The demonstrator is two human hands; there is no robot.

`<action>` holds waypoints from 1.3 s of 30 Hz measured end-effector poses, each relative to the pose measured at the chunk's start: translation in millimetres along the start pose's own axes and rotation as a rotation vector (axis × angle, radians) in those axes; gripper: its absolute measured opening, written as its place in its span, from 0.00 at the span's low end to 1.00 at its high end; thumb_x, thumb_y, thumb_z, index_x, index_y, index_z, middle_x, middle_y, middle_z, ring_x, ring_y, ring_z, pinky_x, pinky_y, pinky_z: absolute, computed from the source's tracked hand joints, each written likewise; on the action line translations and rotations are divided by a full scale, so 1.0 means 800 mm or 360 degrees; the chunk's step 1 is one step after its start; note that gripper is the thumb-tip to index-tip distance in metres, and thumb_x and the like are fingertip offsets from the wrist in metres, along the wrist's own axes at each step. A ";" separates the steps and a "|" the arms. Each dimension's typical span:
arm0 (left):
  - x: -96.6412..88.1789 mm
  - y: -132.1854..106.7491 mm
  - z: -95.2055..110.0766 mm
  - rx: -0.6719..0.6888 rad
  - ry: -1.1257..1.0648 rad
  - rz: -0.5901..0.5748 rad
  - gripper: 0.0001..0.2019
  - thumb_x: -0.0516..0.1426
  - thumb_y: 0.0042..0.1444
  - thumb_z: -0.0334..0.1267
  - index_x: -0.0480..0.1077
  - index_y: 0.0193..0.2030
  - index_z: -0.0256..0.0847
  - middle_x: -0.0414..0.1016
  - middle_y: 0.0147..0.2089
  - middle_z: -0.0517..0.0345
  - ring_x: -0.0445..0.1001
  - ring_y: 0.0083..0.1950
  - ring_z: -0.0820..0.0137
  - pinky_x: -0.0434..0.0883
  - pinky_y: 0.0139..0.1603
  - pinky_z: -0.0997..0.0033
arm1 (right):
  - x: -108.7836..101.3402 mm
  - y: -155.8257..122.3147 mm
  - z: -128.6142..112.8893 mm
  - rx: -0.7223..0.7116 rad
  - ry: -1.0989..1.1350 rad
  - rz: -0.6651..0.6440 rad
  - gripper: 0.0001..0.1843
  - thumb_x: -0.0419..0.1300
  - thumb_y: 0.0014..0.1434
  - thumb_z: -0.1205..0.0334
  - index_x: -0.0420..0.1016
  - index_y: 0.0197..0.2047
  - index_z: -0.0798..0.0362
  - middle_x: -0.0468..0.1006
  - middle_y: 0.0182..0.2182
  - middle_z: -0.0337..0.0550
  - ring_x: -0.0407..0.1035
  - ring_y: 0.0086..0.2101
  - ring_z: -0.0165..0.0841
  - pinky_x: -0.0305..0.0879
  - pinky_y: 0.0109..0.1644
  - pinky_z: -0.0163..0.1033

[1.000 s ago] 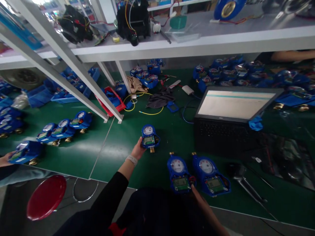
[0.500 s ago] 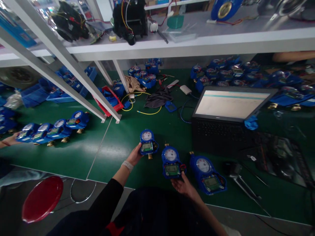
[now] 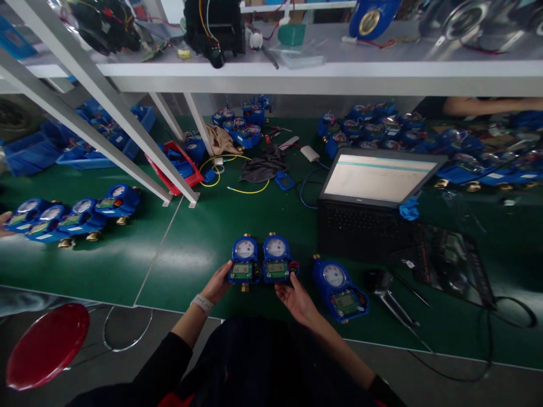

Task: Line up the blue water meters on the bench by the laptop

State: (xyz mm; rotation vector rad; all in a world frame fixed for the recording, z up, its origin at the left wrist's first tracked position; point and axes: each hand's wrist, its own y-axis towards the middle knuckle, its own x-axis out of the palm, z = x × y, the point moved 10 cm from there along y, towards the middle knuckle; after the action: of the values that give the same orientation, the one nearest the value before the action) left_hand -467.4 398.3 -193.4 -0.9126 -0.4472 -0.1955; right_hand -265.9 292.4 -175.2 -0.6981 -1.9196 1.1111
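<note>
Two blue water meters with round white dials, small displays and brass ends stand side by side in front of me. My left hand is closed on the left side of one water meter. My right hand grips the lower right corner of the other water meter, near its red wires. A narrow gap lies between the two. To the right of my right hand, a third water meter rests tilted on the green table, touched by neither hand.
An open laptop stands at the right, with a black-and-silver handheld tool before it. Several meters line the left, where another person's hand touches one. A shelf crosses above; its posts reach the table.
Both held meters now stand level and closer together; the right one has moved up and left towards the other. The view has shifted somewhat.
</note>
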 end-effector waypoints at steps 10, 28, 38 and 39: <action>0.000 -0.013 0.004 0.0026 -0.0065 0.0113 0.13 0.56 0.63 0.40 0.75 0.45 0.32 0.82 0.42 0.50 0.79 0.42 0.69 0.76 0.43 0.74 | -0.080 -0.154 -0.133 -0.1638 -0.1290 0.0310 0.38 0.66 0.54 0.45 0.62 0.62 0.52 0.75 0.51 0.55 0.73 0.45 0.45 0.70 0.52 0.57; 0.002 -0.014 0.012 0.0003 -0.0070 0.0187 0.13 0.49 0.68 0.36 0.74 0.42 0.34 0.82 0.38 0.54 0.79 0.38 0.72 0.75 0.40 0.76 | -0.170 -0.090 -0.130 -0.1769 -0.1645 0.0798 0.59 0.68 0.44 0.35 0.47 0.70 0.53 0.57 0.61 0.61 0.55 0.60 0.56 0.67 0.55 0.60; -0.007 0.010 0.011 -0.0002 -0.0020 0.0120 0.13 0.57 0.62 0.43 0.75 0.45 0.35 0.81 0.43 0.51 0.78 0.43 0.68 0.73 0.47 0.71 | -0.057 -0.051 -0.147 -0.1677 -0.1730 0.0708 0.55 0.66 0.46 0.40 0.49 0.68 0.56 0.55 0.63 0.64 0.48 0.63 0.56 0.57 0.62 0.62; -0.006 0.010 0.011 0.0005 -0.0008 0.0116 0.13 0.57 0.62 0.44 0.75 0.45 0.35 0.81 0.43 0.51 0.78 0.43 0.67 0.73 0.47 0.71 | -0.052 -0.046 -0.146 -0.1624 -0.1730 0.0684 0.55 0.67 0.46 0.42 0.48 0.68 0.56 0.54 0.63 0.64 0.48 0.63 0.57 0.58 0.61 0.62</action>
State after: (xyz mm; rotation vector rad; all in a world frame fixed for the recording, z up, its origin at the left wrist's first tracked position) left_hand -471.4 410.1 -196.8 -0.9251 -0.4181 -0.1260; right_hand -147.6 296.1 -122.7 -1.2249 -3.4779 0.6938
